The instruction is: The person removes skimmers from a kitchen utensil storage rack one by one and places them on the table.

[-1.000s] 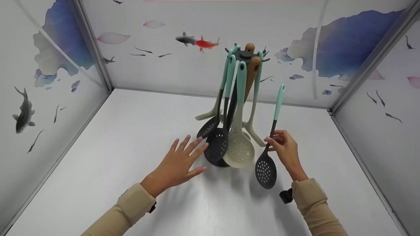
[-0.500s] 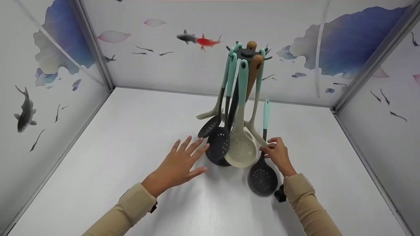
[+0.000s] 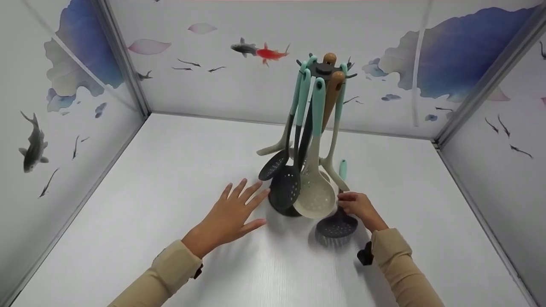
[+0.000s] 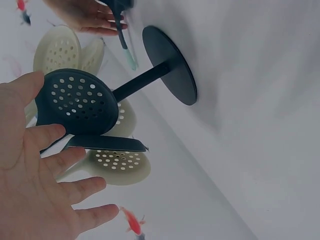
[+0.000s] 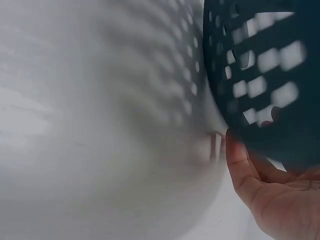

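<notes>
My right hand (image 3: 361, 208) pinches a black skimmer (image 3: 337, 227) by its neck. The skimmer's perforated bowl faces down close above the table, and its mint handle (image 3: 343, 169) points away to the back. In the right wrist view the holed bowl (image 5: 270, 65) fills the upper right. My left hand (image 3: 226, 216) is spread, palm toward a hanging black skimmer (image 3: 285, 187); whether the fingertips touch it I cannot tell. That skimmer and several other utensils hang on a black rack (image 4: 170, 65) with a round base. A cream skimmer (image 3: 315, 196) hangs at the front.
A brown wooden handle (image 3: 332, 91) hangs among the mint ones. To the right a cream utensil (image 3: 335, 172) juts out near my right hand. Walls with painted fish (image 3: 271, 53) enclose the white table (image 3: 204, 140) at the back and both sides.
My right hand has moved slightly left with the skimmer. The skimmer's handle has tipped down and away, and its bowl now faces down. My left hand has barely moved.
</notes>
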Demonstrator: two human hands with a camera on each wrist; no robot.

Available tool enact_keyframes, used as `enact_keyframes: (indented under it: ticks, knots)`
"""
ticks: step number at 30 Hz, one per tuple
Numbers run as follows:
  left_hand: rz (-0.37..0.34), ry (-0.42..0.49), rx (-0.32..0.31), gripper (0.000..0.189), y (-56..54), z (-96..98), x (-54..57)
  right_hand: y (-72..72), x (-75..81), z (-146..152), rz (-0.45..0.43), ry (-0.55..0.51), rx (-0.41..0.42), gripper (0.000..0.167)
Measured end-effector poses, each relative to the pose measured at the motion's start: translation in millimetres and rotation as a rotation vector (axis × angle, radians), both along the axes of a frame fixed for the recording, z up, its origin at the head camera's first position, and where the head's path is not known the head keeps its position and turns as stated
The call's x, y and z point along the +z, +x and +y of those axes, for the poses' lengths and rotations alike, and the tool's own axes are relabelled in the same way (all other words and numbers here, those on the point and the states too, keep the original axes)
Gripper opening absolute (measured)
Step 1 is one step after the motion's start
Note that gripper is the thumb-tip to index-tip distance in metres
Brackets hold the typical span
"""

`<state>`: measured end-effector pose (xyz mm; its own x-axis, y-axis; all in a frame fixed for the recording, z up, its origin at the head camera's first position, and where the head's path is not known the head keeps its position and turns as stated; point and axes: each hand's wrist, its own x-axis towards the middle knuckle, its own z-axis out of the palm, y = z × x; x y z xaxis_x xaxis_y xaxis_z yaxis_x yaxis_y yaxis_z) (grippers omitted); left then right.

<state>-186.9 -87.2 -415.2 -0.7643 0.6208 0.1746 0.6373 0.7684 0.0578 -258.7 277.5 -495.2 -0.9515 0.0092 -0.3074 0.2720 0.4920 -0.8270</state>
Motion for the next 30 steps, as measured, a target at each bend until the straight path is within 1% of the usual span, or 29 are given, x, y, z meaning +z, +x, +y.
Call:
enact_keyframes:
  ticks: [3,7,10,20,25,30]
  knots:
    - [0.01,0.005,-0.007,0.064,-0.6,0.2,0.3,0.5,-0.4,0.9,-0.009,0.023,0.012,0.039]
    - [-0.007,0.006,-0.011,0.065,-0.1,0.4,0.7,1.9,-2.0,1.7,-0.03,0.058,0.068,0.042]
    - [-0.024,-0.003,-0.006,0.065,0.5,0.6,0.7,3.6,-3.2,3.1,-0.044,0.066,0.125,0.047]
    - [-0.008,0.002,-0.012,0.064,0.3,1.4,3.1,7.1,4.4,6.6,-0.006,0.109,0.242,0.058]
    - [-0.008,-0.003,-0.014,0.065,0.9,1.3,4.1,6.6,4.9,6.8,-0.014,0.116,0.252,0.056]
    - [-0.01,-0.003,-0.013,0.065,-1.3,1.7,3.1,6.8,6.7,9.9,-0.013,0.09,0.277,0.055]
